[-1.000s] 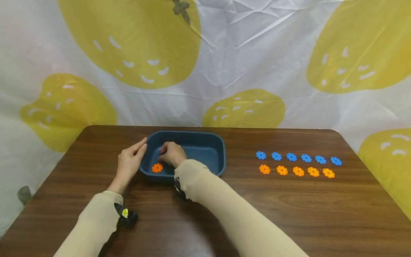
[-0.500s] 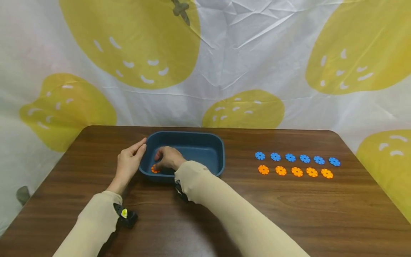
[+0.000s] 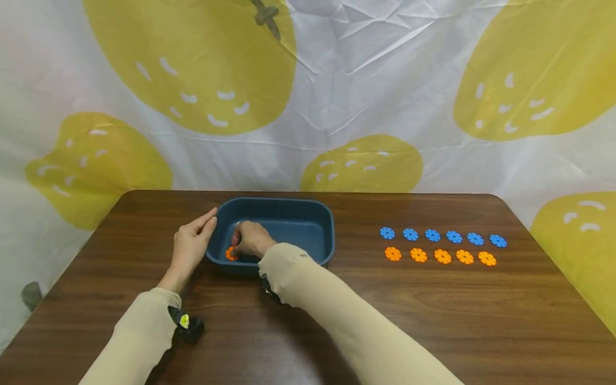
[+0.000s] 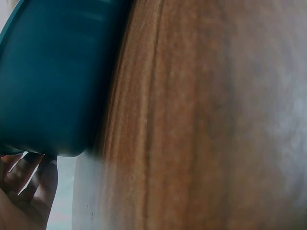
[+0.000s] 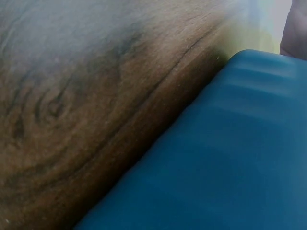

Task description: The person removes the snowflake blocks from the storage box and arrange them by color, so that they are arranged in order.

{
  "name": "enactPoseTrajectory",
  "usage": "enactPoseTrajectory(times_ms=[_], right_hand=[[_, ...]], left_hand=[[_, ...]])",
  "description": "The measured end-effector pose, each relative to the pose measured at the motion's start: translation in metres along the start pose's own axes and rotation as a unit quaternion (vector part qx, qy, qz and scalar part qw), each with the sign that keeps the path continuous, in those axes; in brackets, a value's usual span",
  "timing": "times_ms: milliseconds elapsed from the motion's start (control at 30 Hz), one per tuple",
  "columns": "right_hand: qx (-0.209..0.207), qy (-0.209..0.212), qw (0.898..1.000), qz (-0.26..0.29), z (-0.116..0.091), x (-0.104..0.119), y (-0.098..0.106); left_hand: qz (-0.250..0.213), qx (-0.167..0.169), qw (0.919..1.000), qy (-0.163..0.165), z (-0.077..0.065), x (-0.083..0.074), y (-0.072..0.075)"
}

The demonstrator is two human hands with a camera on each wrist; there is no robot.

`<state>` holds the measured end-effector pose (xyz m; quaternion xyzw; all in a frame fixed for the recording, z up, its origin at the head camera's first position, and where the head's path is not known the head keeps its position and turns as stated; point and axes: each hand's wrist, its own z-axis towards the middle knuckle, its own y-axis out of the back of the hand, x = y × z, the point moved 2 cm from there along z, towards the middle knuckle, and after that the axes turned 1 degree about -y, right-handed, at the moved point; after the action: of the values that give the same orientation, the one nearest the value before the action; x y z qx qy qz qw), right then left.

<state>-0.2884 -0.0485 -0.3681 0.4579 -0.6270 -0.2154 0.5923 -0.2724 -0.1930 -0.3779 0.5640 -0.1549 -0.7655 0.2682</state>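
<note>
A dark blue basin (image 3: 308,230) stands on the wooden table. Inside its left end lies an orange notched disc (image 3: 230,253), partly covered by my right hand (image 3: 252,239). The right hand reaches down with bent fingers and pinches at this disc; its fingertips are partly hidden. My left hand (image 3: 189,245) rests against the outside of the basin's left end. In the left wrist view, that hand's fingers (image 4: 45,179) touch the basin wall (image 4: 48,81) fairly straight. Only the basin's side (image 5: 225,158) and a bit of hand (image 5: 295,33) show in the right wrist view.
Right of the basin lies a row of several blue notched discs (image 3: 432,235). Nearer me, a row of several orange notched discs (image 3: 443,256) runs alongside it. A lemon-patterned cloth (image 3: 332,96) hangs behind the table (image 3: 481,315).
My right hand has lowered towards the near left of the basin, onto the orange disc, which it now partly covers. The left hand keeps its place at the basin's end.
</note>
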Motion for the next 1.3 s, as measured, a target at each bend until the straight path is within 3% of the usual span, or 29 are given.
enactPoseTrajectory(times_ms=[700,933,1300], right_hand=[[-0.029,-0.002,0.999,0.020,-0.007,-0.006,0.003],[-0.042,0.006,0.998,0.041,-0.012,-0.010,0.008],[-0.072,0.047,0.983,0.164,-0.032,-0.028,0.039]], left_hand=[[0.003,0.015,0.9996,0.025,-0.005,-0.003,-0.001],[0.009,0.008,0.9998,0.017,-0.004,-0.003,-0.001],[0.010,0.003,1.0000,0.000,-0.004,-0.005,0.001]])
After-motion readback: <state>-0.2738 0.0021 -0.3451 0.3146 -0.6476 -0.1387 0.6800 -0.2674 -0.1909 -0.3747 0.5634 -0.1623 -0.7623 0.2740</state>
